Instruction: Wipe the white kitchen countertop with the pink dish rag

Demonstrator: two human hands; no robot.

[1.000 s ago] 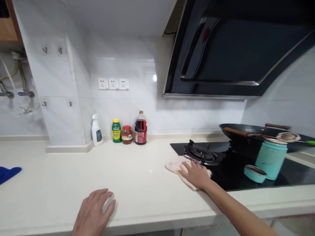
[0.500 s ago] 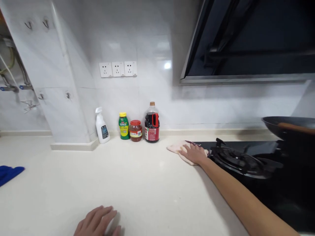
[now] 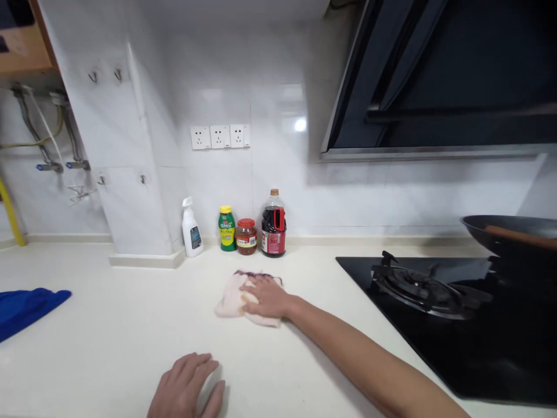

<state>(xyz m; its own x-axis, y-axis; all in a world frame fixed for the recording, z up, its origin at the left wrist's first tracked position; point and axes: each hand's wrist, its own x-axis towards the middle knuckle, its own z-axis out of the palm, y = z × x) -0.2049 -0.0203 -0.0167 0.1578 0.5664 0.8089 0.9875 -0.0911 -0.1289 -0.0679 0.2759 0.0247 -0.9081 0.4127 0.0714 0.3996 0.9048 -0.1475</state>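
My right hand [image 3: 266,297] lies flat on a pale pinkish cloth [image 3: 230,301] with a dark edge, pressing it against the white countertop [image 3: 143,325]. Its fingers are stretched out over the cloth and the thumb stands apart. Part of the cloth is hidden beneath the palm. Nearer to me, at the bottom of the view, my left hand [image 3: 185,386] is held over the counter with nothing in it. Its fingers are loosely bent and the thumb is apart from them. Whether it touches the surface I cannot tell.
Along the wall stand a white spray bottle [image 3: 191,229], a green bottle [image 3: 227,230], a red-lidded jar [image 3: 246,238] and a dark sauce bottle [image 3: 274,229]. A blue cloth [image 3: 32,305] lies left. To the right are a black gas hob [image 3: 435,342], a wok [image 3: 474,226] and a range hood [image 3: 435,154].
My right hand has slid the pale cloth leftward, from the hob's edge to the middle of the counter. The view has shifted slightly; my left hand stays near the bottom.
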